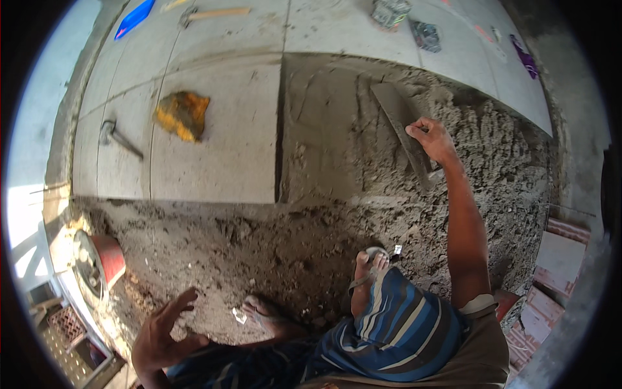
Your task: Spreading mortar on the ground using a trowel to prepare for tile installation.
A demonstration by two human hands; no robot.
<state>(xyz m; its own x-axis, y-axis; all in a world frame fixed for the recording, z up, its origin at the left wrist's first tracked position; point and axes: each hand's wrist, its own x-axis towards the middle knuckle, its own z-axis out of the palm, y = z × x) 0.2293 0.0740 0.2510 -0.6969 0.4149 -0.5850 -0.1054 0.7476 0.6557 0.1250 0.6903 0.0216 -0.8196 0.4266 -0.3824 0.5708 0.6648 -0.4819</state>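
My right hand (433, 139) is closed on a long, flat plastering trowel (392, 107), which lies slanted against the mortar bed. To the left of the trowel the wet mortar (324, 133) is smooth; to its right it is rough and lumpy. A large pale floor tile (227, 146) borders the smooth mortar on the left. My left hand (165, 340) is held low at the lower left with its fingers apart and nothing in it. The trowel's grip is mostly hidden by my fingers.
A dirty yellow sponge-like lump (181, 115) and a hammer (121, 139) lie on the laid tiles. Another hammer (217, 12) and a blue tray (134, 19) are farther off. A red bucket (110, 259) stands left, boxed tiles (560, 259) right. Loose soil surrounds my feet.
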